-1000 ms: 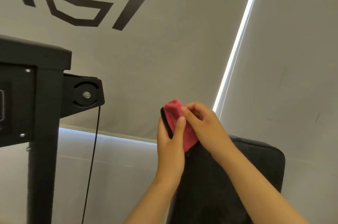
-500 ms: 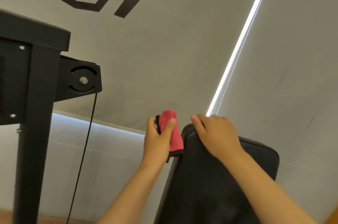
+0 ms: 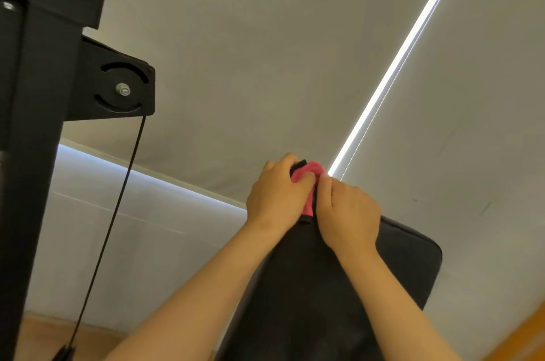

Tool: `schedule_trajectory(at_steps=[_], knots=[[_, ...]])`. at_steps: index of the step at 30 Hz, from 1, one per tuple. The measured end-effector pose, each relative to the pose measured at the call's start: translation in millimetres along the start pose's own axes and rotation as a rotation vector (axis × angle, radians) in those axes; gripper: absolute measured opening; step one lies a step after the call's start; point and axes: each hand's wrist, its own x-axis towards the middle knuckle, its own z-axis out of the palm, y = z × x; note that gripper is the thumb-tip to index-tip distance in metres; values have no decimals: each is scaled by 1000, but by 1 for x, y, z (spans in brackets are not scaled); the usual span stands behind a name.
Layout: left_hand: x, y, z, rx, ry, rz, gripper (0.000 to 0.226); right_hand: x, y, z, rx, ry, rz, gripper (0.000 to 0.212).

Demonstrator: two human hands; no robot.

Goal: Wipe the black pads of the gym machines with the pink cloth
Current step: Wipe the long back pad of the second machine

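Note:
A black upright pad [image 3: 407, 266] rises from the bottom of the view, tilted, its top edge under my hands. The pink cloth [image 3: 309, 183], folded with a black edge, sits bunched at the pad's top left corner. My left hand [image 3: 277, 198] is closed around the cloth from the left. My right hand [image 3: 348, 213] lies on the pad's top, its fingertips pinching the cloth's right side. Most of the cloth is hidden between the two hands.
A black machine frame post [image 3: 35, 154] stands at the left with a pulley plate [image 3: 118, 89]. From it a thin black cable [image 3: 118, 207] runs down. Grey walls with a light strip [image 3: 392, 71] lie behind. Wooden floor [image 3: 35, 337] shows at the bottom left.
My right hand, which rested on the pad's top half a second ago, has come back to the cloth. Both hands and the cloth now meet at the pad's top corner.

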Motion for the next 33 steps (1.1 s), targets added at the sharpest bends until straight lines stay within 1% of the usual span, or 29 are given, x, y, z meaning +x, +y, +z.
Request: schedule_trajectory(at_steps=[3,7,11,13,16,18,21,23,26,29,31,33], knots=[[4,-7,0,-134,-34,-14,25,0,2,0,-5,35,-32,39],[4,-13,-1,-335,-60,-45,20,-2,7,7,60,16,23,51],[-1,-20,1,-447,-26,-67,16,-3,4,5,115,76,22,54],[-7,-24,3,-462,17,-79,18,-2,5,6,110,74,29,56],[-25,-39,6,-451,126,-107,20,-2,6,7,99,53,46,62],[-43,-55,9,-436,174,-157,16,-2,6,7,106,49,52,64],[-69,-80,12,-425,182,-211,14,-2,4,5,100,20,66,62],[-80,-91,11,-395,155,-224,17,-2,3,5,94,25,67,63],[-83,-100,9,-396,109,-221,13,-2,4,5,99,2,64,58],[-74,-92,7,-445,150,-186,9,-3,5,4,109,4,54,58],[-62,-78,7,-496,193,-155,11,-3,5,5,114,24,50,57],[-52,-63,9,-482,202,-119,14,-2,5,6,114,47,48,60]])
